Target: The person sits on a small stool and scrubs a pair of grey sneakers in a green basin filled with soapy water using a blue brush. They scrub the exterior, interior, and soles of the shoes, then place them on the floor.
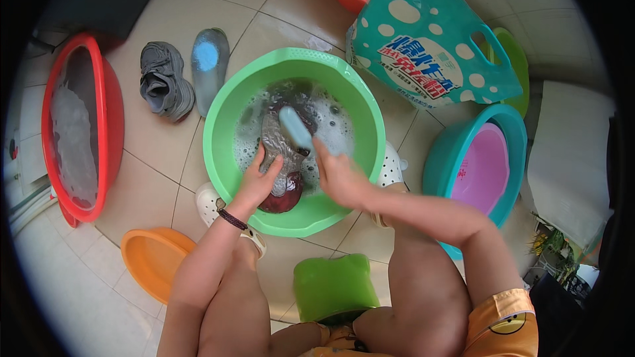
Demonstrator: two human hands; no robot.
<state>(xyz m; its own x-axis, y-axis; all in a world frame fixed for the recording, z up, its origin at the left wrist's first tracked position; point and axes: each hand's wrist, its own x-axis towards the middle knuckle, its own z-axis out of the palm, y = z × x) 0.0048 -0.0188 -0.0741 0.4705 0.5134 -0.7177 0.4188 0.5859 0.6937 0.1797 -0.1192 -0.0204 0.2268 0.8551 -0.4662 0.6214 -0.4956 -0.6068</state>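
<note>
A grey shoe with a dark red part (pixel 282 198) lies tilted in soapy water inside a green plastic basin (pixel 218 134). My left hand (pixel 259 181) grips the shoe at its side, thumb over the upper and fingers around the edge. In my right hand (pixel 345 176) is a light blue scrubbing brush (pixel 296 127), held across the shoe's far half. The brush and right hand are slightly blurred, and the bristles cannot be made out. Foam and bubbles (pixel 340 126) cover much of the dark water around the shoe.
Left of the basin are a matching grey shoe (pixel 163 79), an insole with blue powder (pixel 206 59), a red tub (pixel 110 129) and an orange basin (pixel 144 253). Right are a teal detergent pouch (pixel 421 25) and nested teal and pink basins (pixel 481 168). My clogs (pixel 391 166) flank the basin.
</note>
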